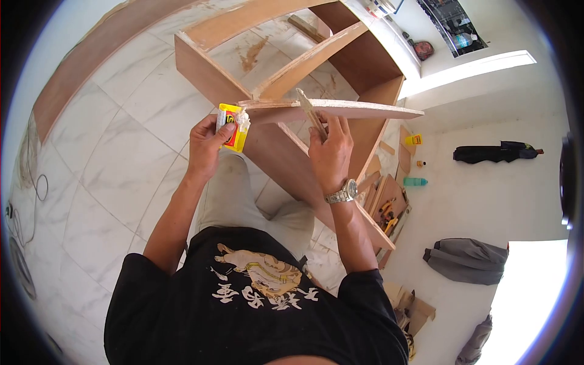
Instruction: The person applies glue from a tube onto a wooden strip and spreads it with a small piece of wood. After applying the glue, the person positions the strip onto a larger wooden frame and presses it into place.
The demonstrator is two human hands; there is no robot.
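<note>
Off to my right, a black garment shows against the pale wall, with a grey garment nearer me and another dark garment beside the bright opening. A teal bottle sits well apart from them, farther in. Ahead of me on the right, I see a clear bluish bottle in a dark recess. On my left, a thin cable loops over the veined floor tiles.

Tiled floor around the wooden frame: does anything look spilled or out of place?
Tan smears mark the pale tiles within the wooden frame. They stand out as irregular patches against the marbled pattern; whether dust or paste, I cannot tell.
</note>
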